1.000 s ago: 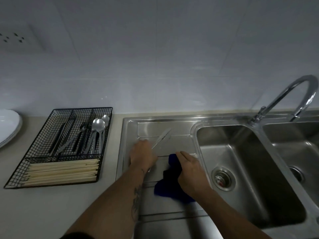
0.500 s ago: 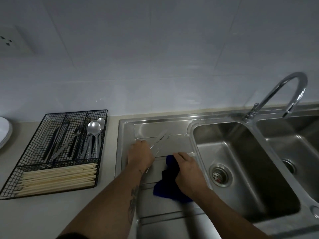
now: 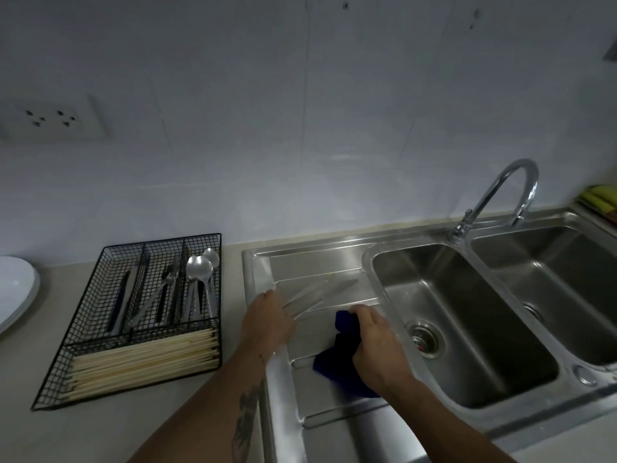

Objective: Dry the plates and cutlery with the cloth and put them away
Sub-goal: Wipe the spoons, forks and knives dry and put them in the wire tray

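Since a second ago the left hand (image 3: 267,320) has slid left toward the drainboard's edge, and the cutlery (image 3: 317,294) it grips now shows as a blurred streak pointing up and right; what kind of piece it is cannot be told. The counter (image 3: 110,426) carries a steel sink (image 3: 467,325) with two basins and a curved tap (image 3: 504,192) behind them. On the drainboard (image 3: 320,389) at the sink's left, both hands work close together. Left of the sink stands a black wire tray (image 3: 132,320): knives, forks and spoons (image 3: 200,272) lie in its far compartments, pale chopsticks (image 3: 143,362) in the near one. White plates (image 3: 15,290) sit stacked at the counter's far left edge. The right hand (image 3: 375,342) is closed on a dark blue cloth (image 3: 337,362), which is bunched on the drainboard just beside the cutlery.
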A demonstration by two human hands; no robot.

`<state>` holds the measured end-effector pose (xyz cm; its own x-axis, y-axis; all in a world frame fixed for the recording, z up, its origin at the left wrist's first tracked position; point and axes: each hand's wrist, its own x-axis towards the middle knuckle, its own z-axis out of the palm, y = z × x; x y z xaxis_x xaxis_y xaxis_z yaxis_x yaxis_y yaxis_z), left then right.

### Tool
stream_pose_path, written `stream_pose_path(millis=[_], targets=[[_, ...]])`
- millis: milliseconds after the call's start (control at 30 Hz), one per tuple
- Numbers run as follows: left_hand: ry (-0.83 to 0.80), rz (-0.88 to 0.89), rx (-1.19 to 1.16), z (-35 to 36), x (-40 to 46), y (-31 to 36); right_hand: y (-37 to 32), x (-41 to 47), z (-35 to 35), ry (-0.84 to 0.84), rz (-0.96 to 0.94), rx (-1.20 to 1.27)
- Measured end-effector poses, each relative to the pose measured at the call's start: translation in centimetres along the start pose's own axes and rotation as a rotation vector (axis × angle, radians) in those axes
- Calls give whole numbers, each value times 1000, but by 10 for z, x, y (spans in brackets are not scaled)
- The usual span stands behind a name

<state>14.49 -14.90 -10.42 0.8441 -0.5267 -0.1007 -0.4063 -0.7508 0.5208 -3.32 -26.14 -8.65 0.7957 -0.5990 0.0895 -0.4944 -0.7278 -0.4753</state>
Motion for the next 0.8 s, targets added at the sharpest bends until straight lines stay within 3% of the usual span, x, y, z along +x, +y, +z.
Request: stream_pose_path(millis=[167,267,367,467,600,733,800], targets=[[79,227,27,-21,-29,-19,-26,-11,-8,127,-16,57],[133,396,28,-33,-44,-21,-45,-4,-8,259,-133,44],[187,520,5,-48,-54,-9,-64,1,-3,290,-287,-93],[225,562,17,-66,-57,-4,-65,-1,-7,281,-288,-270],[211,575,5,-76,-64,-8,-56,-11,-21,306,-171,-307],[237,587,-75,-81,-70,9,-81,-23,-21,349,-332,-320],[222,611,-81,-83,-71,14,-76,-24,-27,343,-300,-297]])
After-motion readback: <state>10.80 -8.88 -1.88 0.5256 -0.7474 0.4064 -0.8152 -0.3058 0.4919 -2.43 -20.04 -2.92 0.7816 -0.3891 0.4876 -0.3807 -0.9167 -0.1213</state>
